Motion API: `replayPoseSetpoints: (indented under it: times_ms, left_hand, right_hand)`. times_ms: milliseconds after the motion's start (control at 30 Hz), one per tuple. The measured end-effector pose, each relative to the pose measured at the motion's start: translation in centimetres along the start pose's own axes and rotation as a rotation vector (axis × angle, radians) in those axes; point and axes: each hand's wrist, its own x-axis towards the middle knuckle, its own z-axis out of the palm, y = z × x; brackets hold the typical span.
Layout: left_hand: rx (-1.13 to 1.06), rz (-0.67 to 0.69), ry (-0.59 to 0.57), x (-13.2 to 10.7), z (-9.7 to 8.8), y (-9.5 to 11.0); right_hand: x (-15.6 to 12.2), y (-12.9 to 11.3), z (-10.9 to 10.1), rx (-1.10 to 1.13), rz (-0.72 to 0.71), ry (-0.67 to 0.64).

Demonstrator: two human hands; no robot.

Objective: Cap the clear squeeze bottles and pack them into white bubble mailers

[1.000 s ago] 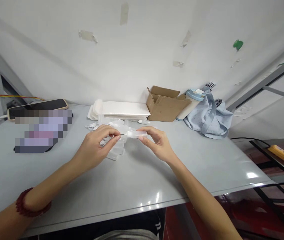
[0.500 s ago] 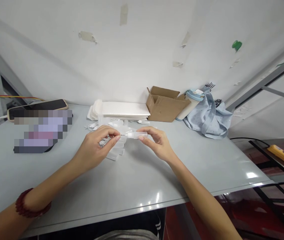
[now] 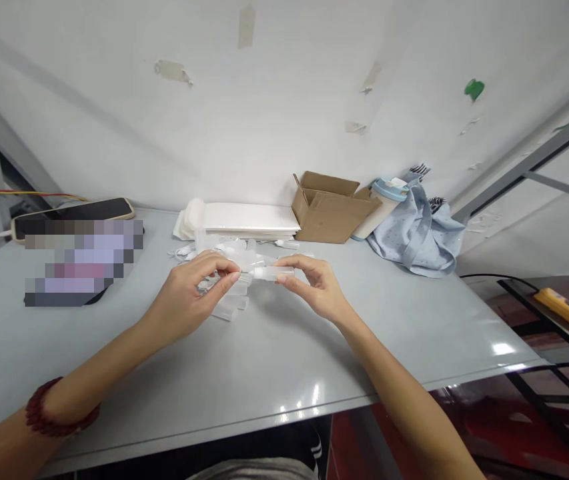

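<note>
My right hand (image 3: 311, 283) pinches a small translucent squeeze bottle (image 3: 267, 273) between thumb and fingers, holding it level above the table. Its white nozzle end faces left, towards my left hand (image 3: 204, 283). The left thumb and index finger are closed together right at that tip. Whatever they grip is too small to make out. Behind and beneath the left hand lies a loose heap of similar clear bottles (image 3: 225, 312) and white tips, partly hidden by the fingers.
Behind the heap lies a stack of flat white cartons (image 3: 249, 219) near the wall. An open cardboard box (image 3: 331, 217), a tumbler with a blue lid (image 3: 381, 207) and a light-blue cloth bag (image 3: 417, 237) stand right of it. Two phones, one (image 3: 77, 217) with a cable, lie at left.
Both hands stay almost in place. A thin dark line showing earlier between the left fingertips and the nozzle is hardly visible now, and the bottle's tip sits slightly closer to those fingers.
</note>
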Motion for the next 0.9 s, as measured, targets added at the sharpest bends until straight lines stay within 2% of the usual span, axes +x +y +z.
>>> replayPoseSetpoints:
  times_ms: [300,900]
  left_hand:
    - [0.017,0.019,-0.004,-0.1,0.4,-0.3]
    - [0.030,0.017,-0.012,-0.7,0.9,-0.5]
  right_hand:
    - [-0.2,0.0,0.3,-0.106,-0.035,0.013]
    - [-0.6,1.7,1.8,-0.185,-0.234,0.077]
